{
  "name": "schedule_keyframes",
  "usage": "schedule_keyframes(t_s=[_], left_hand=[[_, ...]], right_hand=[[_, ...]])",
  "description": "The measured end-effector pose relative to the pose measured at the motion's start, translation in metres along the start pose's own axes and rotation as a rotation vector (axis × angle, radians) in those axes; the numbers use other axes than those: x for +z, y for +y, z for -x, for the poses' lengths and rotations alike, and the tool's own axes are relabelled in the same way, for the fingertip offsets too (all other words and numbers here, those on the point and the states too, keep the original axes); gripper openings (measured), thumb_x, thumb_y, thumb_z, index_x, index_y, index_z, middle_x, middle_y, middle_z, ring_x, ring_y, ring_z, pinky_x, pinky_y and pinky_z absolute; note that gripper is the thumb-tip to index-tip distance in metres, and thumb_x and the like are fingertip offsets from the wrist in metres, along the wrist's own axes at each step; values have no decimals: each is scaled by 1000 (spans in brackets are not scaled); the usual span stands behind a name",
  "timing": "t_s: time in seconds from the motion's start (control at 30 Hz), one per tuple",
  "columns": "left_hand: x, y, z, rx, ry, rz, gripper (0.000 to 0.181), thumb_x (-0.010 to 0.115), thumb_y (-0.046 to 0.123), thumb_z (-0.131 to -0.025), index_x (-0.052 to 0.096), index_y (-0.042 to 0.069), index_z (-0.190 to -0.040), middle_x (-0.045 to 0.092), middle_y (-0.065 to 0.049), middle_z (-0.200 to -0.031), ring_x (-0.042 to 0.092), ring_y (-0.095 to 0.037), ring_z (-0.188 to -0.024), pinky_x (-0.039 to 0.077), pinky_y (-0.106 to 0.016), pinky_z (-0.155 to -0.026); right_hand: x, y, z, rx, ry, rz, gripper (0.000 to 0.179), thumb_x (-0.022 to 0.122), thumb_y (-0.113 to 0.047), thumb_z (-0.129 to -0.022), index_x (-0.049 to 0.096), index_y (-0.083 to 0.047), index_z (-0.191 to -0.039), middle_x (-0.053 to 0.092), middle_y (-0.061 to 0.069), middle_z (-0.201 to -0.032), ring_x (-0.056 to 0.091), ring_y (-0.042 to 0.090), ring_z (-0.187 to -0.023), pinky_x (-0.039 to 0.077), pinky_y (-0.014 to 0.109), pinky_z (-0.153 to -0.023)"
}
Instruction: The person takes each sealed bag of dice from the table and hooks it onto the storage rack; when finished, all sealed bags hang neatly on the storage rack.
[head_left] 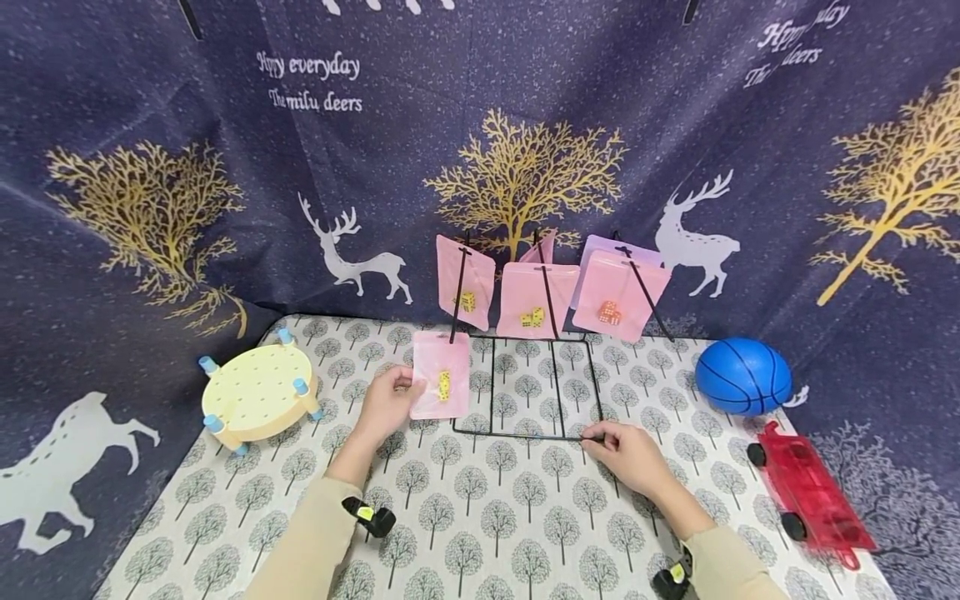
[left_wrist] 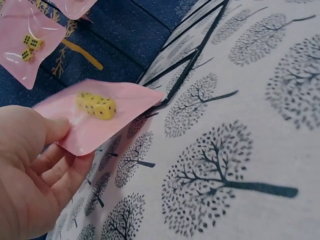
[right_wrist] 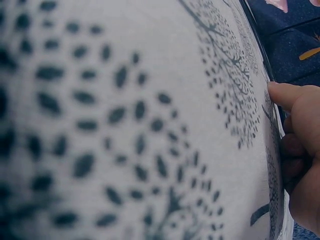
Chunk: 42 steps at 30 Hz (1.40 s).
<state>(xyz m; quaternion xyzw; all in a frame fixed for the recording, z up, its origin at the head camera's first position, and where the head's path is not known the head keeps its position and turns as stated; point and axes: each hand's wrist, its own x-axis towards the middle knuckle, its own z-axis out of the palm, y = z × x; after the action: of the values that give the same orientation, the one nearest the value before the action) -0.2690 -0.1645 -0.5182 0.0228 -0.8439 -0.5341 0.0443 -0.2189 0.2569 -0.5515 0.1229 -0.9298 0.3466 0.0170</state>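
Note:
My left hand (head_left: 388,404) pinches a pink pouch (head_left: 429,358) by its side edge, with thumb in front and fingers behind. Yellow dice (left_wrist: 100,106) show through the pouch's clear front. Its top edge overlaps the tip of the left hook (head_left: 459,300) of a black wire display rack (head_left: 517,436). More pouches hang on the rack: pink ones with yellow dice (head_left: 533,317) on the left and middle hooks, and one with orange dice (head_left: 610,313) on the right, before a lilac pouch (head_left: 592,250). At the base's front right corner, my right hand (head_left: 626,457) grips the wire.
A yellow round stool-like piece with blue-tipped legs (head_left: 258,392) lies at the left. On the right are a blue ball (head_left: 742,377) and a red toy car (head_left: 810,492). Dark printed cloth (head_left: 420,108) hangs behind the tree-patterned table cover (head_left: 465,517).

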Motion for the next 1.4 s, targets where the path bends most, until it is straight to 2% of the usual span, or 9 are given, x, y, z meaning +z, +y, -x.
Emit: schedule_keyframes(t_s=[0.1,0.23,0.37,0.53,0.7,1.0,1.27,1.4], left_hand=[[-2,1,4,38,1,18,19,73,13,-97,69,2,-113,70,-14,-107,68,-27,-94,59,-34,-79],[-5,1,9,95,31,26,17,74,13,-97,69,5,-112,71,-11,-105,69,-25,-91,59,-29,-72],[-8,-2,13,165,70,7,14,75,13,-96,70,8,-108,72,-8,-102,69,-24,-89,59,-30,-74],[-11,-5,17,219,86,-13,10,75,13,-96,70,10,-104,73,-4,-97,68,-22,-89,57,-29,-79],[-16,-3,24,263,85,-18,10,75,12,-96,69,9,-103,74,-3,-92,68,-20,-82,58,-28,-74],[-20,5,38,339,104,-13,10,75,13,-96,70,12,-104,73,0,-92,67,-17,-79,58,-28,-72],[-20,19,50,446,118,17,11,76,9,-95,71,12,-104,74,-1,-93,68,-17,-78,59,-30,-69],[-20,25,56,475,130,27,13,78,7,-93,71,13,-103,75,0,-92,67,-17,-77,58,-29,-67]], right_hand=[[0,0,0,3,2,-2,10,80,-29,-94,78,-26,-103,44,-10,-60,35,5,-52,38,28,-55],[1,0,0,9,1,2,10,80,-30,-93,78,-27,-103,44,-11,-60,36,5,-53,38,28,-55],[0,-2,1,22,-7,-13,12,80,-31,-94,78,-25,-104,44,-10,-61,36,5,-53,38,28,-54],[-2,-5,1,47,-25,-24,13,79,-31,-94,77,-24,-104,45,-8,-61,36,7,-53,38,29,-54],[-2,-5,0,49,-32,-16,13,79,-30,-94,77,-24,-105,46,-9,-61,37,7,-53,39,29,-54],[-1,-3,1,48,-31,-13,14,80,-30,-93,76,-25,-105,47,-9,-63,38,7,-54,40,29,-55],[0,-2,0,54,-32,-11,14,80,-31,-93,76,-26,-105,47,-9,-62,38,7,-54,40,29,-54],[0,-2,1,41,-17,-3,13,80,-31,-93,77,-25,-104,46,-9,-61,37,7,-53,38,28,-54]])
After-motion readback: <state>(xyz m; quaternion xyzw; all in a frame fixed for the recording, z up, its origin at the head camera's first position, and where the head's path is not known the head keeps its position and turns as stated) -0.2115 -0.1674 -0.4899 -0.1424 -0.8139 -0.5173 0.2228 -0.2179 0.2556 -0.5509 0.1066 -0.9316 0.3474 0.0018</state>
